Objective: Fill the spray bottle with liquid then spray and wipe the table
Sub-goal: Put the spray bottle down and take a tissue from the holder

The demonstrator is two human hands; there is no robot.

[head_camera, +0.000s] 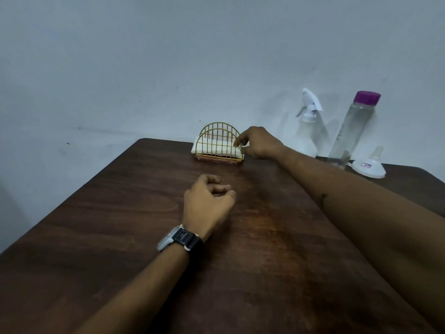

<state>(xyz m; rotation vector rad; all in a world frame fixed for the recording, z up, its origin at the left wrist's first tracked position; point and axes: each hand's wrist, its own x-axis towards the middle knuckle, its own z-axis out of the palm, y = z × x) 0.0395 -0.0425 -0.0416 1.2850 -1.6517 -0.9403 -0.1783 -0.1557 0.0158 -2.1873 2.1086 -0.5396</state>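
Left hand [207, 201] rested mid-worktop [96, 237], fingers loosely curled, grip slack and holding nothing; dark-strapped watch [180, 238] on that wrist. Right hand [260, 143] reached to the far edge, its fingers curled at the right end of the gold wire napkin holder [218, 138]. Its grip was narrow, at the white napkins [209, 147]; could not tell whether it pinched them. Spray bottle [308, 131] stood upright at the far edge, just right of that hand: translucent body, white trigger head, contents unclear. Beside it, towards the far right corner, stood a tall clear bottle [351, 131] with purple cap. A white funnel [369, 166] lay mouth-down next to it.
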